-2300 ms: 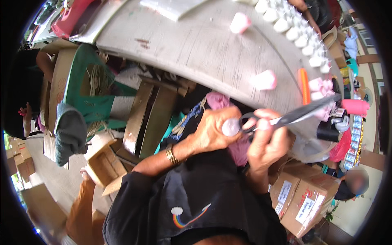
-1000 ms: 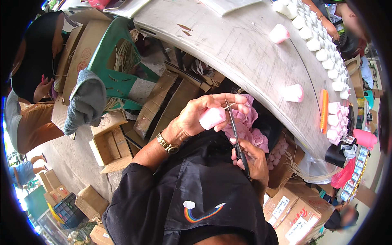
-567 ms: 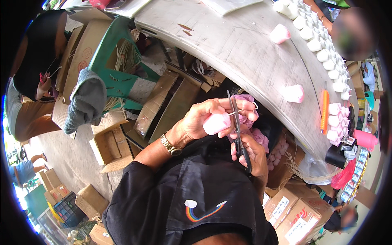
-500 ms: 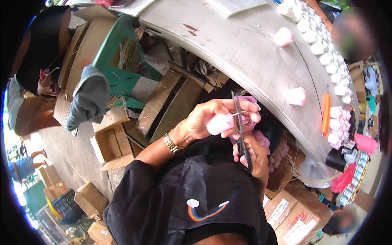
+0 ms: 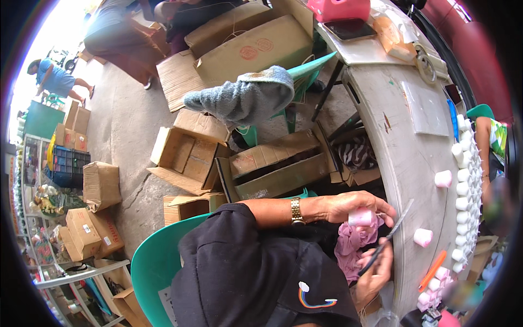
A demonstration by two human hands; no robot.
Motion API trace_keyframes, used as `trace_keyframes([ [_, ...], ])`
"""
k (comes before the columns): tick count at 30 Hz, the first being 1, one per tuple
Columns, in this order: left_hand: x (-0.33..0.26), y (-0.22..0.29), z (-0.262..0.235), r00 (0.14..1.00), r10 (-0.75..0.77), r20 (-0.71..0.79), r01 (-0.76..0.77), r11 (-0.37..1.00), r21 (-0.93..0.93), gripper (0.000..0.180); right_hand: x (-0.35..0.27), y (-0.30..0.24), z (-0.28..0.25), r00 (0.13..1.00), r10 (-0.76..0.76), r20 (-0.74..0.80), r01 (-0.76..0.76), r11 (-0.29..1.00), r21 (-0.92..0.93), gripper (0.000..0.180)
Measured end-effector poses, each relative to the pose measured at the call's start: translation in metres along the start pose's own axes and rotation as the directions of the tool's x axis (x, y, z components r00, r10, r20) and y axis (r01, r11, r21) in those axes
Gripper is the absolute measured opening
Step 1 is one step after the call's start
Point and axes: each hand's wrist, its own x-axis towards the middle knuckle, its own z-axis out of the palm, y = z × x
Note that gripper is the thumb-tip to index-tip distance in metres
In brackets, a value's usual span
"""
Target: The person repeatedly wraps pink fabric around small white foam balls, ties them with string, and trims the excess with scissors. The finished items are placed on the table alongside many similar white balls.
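Observation:
My left hand (image 5: 348,206), wearing a gold watch (image 5: 297,211), is closed around a small pink-and-white, rounded piece (image 5: 360,217) that looks wrapped in thin material. My right hand (image 5: 376,279), just below it, grips black-handled scissors (image 5: 388,237). Their metal blades point up past my left fingertips, near the table edge; whether they touch the piece I cannot tell. Crumpled pink cloth (image 5: 351,248) hangs under my left hand, over my lap.
Two similar pink pieces, one nearer (image 5: 423,237) and one farther (image 5: 443,179), stand on the grey table (image 5: 376,103). Beyond are rows of white pieces (image 5: 463,188) and an orange stick-like tool (image 5: 433,271). Left lie open cardboard boxes (image 5: 190,155) and a towel-draped green chair (image 5: 308,68).
The view has swung left, so the table now runs down the right side. The scissors, earlier across my left fingers beside the pink piece, now point off toward the table.

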Motion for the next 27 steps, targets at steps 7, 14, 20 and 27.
trace_keyframes([
  [7, -0.008, -0.014, 0.007, 0.985, -0.045, -0.165, 0.087, 0.961, 0.261, 0.068, 0.015, 0.000, -0.088, 0.750, -0.179, -0.637, -0.208, 0.850, -0.485, 0.036],
  [14, -0.010, -0.032, 0.020, 0.983, -0.055, -0.177, 0.107, 0.948, 0.299, 0.067, 0.058, 0.039, -0.135, 0.809, -0.279, -0.518, -0.394, 0.398, -0.829, 0.030],
  [20, -0.011, -0.036, 0.021, 0.951, -0.140, -0.274, 0.200, 0.958, 0.204, 0.057, 0.054, 0.001, -0.082, 0.758, -0.517, -0.398, -0.174, 0.428, -0.887, 0.019],
  [27, -0.008, -0.036, 0.032, 0.878, -0.142, -0.457, 0.251, 0.950, 0.186, 0.039, 0.015, -0.044, 0.020, 0.947, -0.319, 0.049, 0.281, 0.741, -0.610, 0.036],
])
